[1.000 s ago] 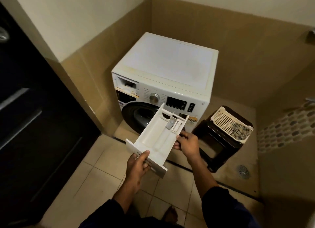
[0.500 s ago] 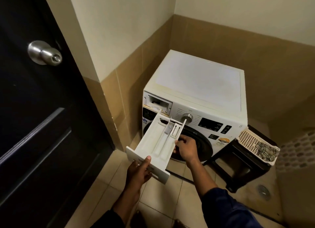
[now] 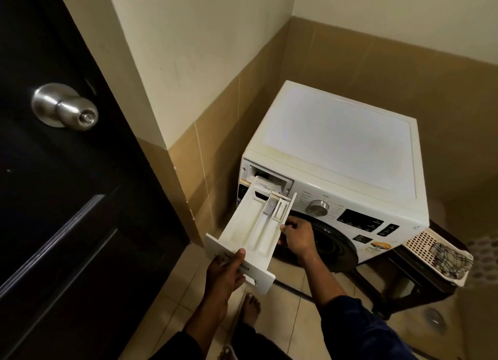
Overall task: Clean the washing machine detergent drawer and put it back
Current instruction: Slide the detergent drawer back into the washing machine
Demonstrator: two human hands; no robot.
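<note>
Your left hand (image 3: 226,269) grips the front panel of the detergent drawer (image 3: 252,226), and your right hand (image 3: 296,235) clasps its side wall. The drawer's rear has just risen to the mouth of the slot (image 3: 272,177) in the washing machine (image 3: 336,144), so sliding it in looks next.

Head view — looks down, near the hands (image 3: 258,254).

We hold the detergent drawer (image 3: 242,225) in both hands. Our left hand (image 3: 223,276) grips the front panel, thumb on top; our right hand (image 3: 297,238) grips the right side wall. The drawer's rear end meets the open slot (image 3: 272,176) in the washing machine (image 3: 336,144).
</note>
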